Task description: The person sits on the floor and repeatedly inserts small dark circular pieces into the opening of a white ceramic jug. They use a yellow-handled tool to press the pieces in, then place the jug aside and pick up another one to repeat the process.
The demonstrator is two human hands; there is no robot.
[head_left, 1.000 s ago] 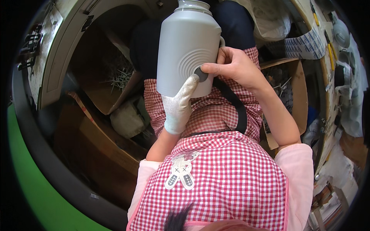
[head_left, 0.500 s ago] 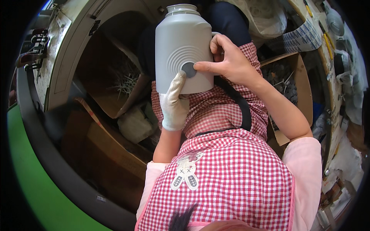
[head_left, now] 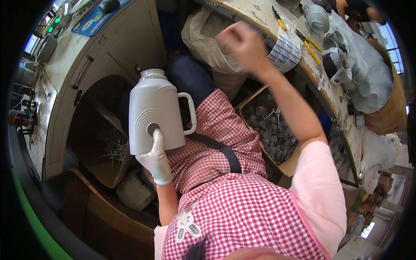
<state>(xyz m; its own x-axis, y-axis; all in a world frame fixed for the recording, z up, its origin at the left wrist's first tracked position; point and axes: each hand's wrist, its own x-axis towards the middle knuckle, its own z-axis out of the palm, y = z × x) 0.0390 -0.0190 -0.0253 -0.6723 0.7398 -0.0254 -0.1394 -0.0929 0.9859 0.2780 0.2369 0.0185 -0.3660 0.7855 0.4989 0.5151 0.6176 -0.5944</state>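
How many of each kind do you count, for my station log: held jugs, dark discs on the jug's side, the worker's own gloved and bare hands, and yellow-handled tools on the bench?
Grey jug: 1
Dark disc on its side: 1
Gloved left hand: 1
Bare right hand: 1
Yellow-handled tools: 2
Total: 6

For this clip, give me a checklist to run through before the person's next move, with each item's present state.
1. Jug held: ok, the gloved left hand grips it near the base.
2. Dark disc within the curved ridges: ok, the left thumb reaches it.
3. Disc firmly attached: cannot tell.
4. Right hand on the jug: not ok, it is raised apart from it.
5. Right hand empty: cannot tell, it is blurred.
6. Handle free of hands: ok.
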